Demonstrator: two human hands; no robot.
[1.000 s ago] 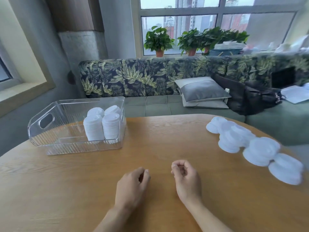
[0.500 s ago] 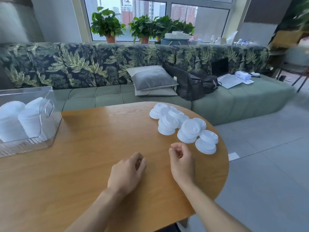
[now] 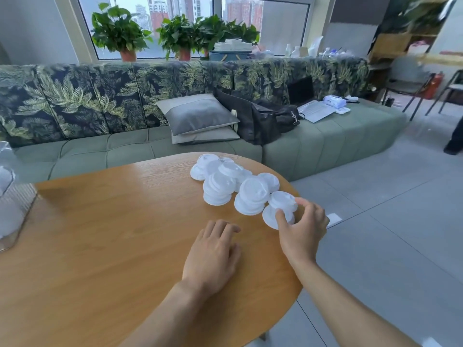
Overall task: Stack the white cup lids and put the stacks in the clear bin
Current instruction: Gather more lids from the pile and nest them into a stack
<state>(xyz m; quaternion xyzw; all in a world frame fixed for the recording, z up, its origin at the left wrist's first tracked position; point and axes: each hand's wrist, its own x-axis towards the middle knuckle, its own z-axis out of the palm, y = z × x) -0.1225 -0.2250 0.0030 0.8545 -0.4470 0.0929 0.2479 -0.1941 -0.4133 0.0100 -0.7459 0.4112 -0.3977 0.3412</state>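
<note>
**Part done: some stacks binned, a heap of lids left to gather**

Judging from the table [image 3: 100,246]: under way, not near finished. At nine o'clock, cut off by the frame's edge, the clear bin [image 3: 22,204], with white shapes [image 3: 5,175] inside. Probably stacks already put away, though too blurred and cropped to count.

At two o'clock, near the table's far rim, the loose lids [image 3: 225,181]. A cluster of low piles, some nested a few deep, some overlapping, none tall. Well apart from the bin, with bare wood between.

Grips the nearest pile [image 3: 280,209], at the four o'clock end of the cluster, with the right hand [image 3: 300,229]. Thumb on the near side, fingers curled over the far side. Cannot tell whether the pile is lifted or resting on the wood. Close to the table's edge either way.

Rests the left hand [image 3: 215,254] palm down on the wood at eight o'clock from that pile. Fingers relaxed and slightly bent, holding nothing, just short of the lids.

Left to do, by this reckoning: nest the small piles into full stacks, carry them across to nine o'clock, stand them in the bin beside the others. Most of the handling probably ahead, not behind.

Worth minding: light plastic so near the rim, easy to knock to the floor. Taller stacks apt to lean or slip apart when carried in one hand.
</note>
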